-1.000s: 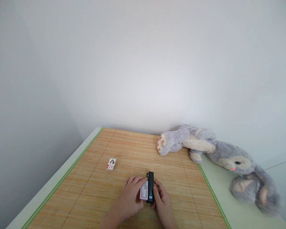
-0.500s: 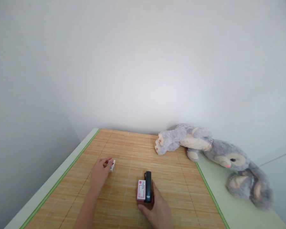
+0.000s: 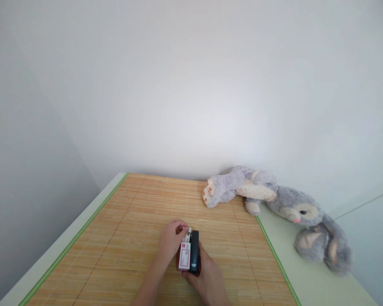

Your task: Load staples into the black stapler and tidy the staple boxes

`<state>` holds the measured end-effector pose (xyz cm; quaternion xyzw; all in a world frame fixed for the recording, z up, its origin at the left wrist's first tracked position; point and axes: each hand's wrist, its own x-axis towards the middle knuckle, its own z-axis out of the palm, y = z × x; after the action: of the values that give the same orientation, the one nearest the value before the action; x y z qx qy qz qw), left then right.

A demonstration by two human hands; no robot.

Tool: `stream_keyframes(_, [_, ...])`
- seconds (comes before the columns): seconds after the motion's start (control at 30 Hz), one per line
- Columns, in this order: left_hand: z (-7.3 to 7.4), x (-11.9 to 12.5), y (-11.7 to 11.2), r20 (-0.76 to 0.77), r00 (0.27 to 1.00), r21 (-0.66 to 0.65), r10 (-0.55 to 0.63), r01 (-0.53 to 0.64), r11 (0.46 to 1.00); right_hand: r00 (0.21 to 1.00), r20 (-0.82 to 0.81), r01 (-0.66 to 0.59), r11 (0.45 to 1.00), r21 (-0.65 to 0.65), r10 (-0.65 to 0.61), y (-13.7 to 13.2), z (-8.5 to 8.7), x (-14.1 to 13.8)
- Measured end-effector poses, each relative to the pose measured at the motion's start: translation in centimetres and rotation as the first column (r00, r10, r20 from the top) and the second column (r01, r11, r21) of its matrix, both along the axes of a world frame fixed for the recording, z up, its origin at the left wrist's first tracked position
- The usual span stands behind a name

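My left hand (image 3: 172,240) pinches a small white item with a dark mark (image 3: 188,233), an eraser or little box I cannot tell apart. It is at the far end of a white box with red print (image 3: 184,257), close to the black stapler (image 3: 194,253). The box and stapler lie side by side lengthwise, touching. My right hand (image 3: 210,277) curls around the stapler, fingers along its right side and thumb at the near end. Part of the small white item is hidden behind my left fingers.
A bamboo mat (image 3: 140,208) with a green border covers most of the pale table (image 3: 301,272). At the back right lies a grey plush rabbit (image 3: 258,189), its feet on the mat. A white wall (image 3: 178,85) rises behind the table.
My left hand has carried the small white item rightward to the far end of the printed box. My right hand stays at the stapler. The view has shifted slightly.
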<state>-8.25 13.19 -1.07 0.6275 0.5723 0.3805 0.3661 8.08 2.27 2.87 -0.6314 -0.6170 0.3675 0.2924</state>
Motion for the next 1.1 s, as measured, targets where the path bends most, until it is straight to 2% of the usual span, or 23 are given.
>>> stream_keyframes(0.13, [0.2,0.1,-1.0,0.015,0.999,0.000,0.038,-0.038,0.999,1.000,0.025,-0.015,1.000,-0.011,0.016,0.0,0.1,-0.1])
stream_keyframes(0.27, [0.6,0.1,-2.4,0.031,0.992,0.020,0.123,-0.124,0.992,0.998,-0.025,-0.051,0.999,-0.005,0.051,0.1,0.4,0.0])
stream_keyframes(0.4, [-0.2,1.1,-4.7,0.074,0.972,0.001,0.222,-0.223,0.975,0.998,-0.006,-0.066,0.997,-0.048,0.066,0.5,0.9,0.1])
stream_keyframes(0.57, [-1.9,3.4,-7.2,0.123,0.972,-0.063,0.200,-0.194,0.979,0.995,0.024,-0.093,0.996,-0.006,0.093,1.0,1.6,0.1])
stream_keyframes(0.73, [-2.0,5.2,-7.5,0.133,0.971,-0.077,0.197,-0.188,0.979,0.992,0.004,-0.129,0.991,0.025,0.129,1.5,1.8,1.4])
stream_keyframes(0.87, [-2.0,8.8,-6.8,0.139,0.978,-0.096,0.156,-0.143,0.985,0.991,-0.023,-0.134,0.991,0.024,0.135,2.0,1.8,4.8])
stream_keyframes(1.1, [-2.2,19.9,-5.7,0.192,0.981,-0.144,0.042,-0.014,0.989,0.999,-0.053,-0.008,0.999,0.037,0.010,2.1,1.7,15.0])
